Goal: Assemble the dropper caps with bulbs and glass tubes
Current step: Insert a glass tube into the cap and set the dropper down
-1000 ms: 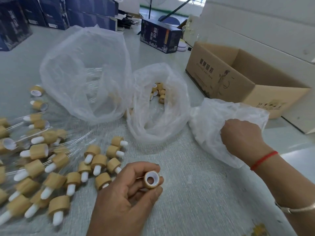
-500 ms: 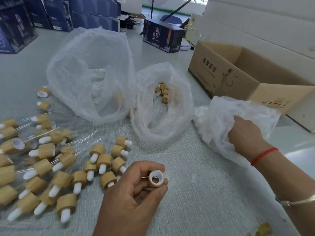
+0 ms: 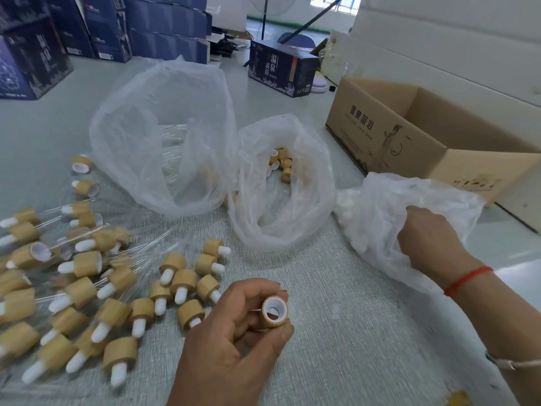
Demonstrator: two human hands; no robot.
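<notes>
Small packing workshop or warehouse room, not home. Upper left of frame: stacks of same dark blue printed cartons (image 3: pixel 123 27) on pale floor. One more blue carton (image 3: pixel 281 71) lying open at top centre. Right side: open brown shipping box (image 3: pixel 409 142) with printed label. Lower left on counter (image 3: pixel 351 332): many same bamboo-colour dropper caps (image 3: pixel 87 288) in loose heap, batch work. Centre: clear plastic bags (image 3: pixel 164 136) with bulk parts. Bare white wall at upper right.
</notes>
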